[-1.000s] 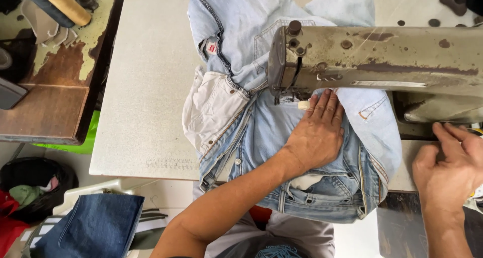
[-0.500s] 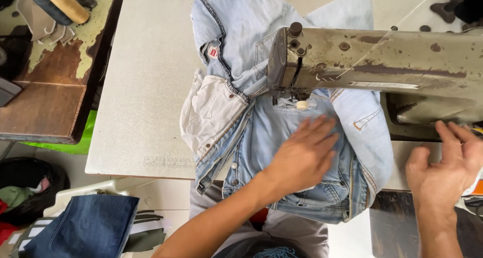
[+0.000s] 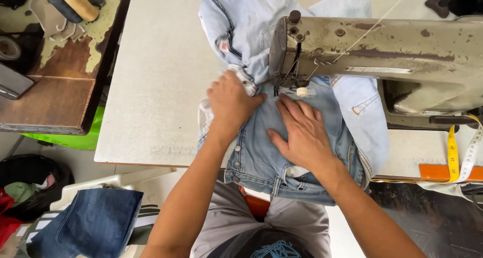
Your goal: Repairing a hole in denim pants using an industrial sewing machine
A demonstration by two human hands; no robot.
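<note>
On the white table (image 3: 156, 87), both hands' flat fingers (image 3: 297, 112) press jeans (image 3: 261, 152).

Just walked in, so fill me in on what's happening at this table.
A person sits at a worn sewing machine on a white table. Both hands lie flat on light blue jeans spread under the machine's needle: the left hand presses the bunched fabric beside the needle, the right hand flattens the denim just in front of it. A yellow tape measure hangs at the right.
</note>
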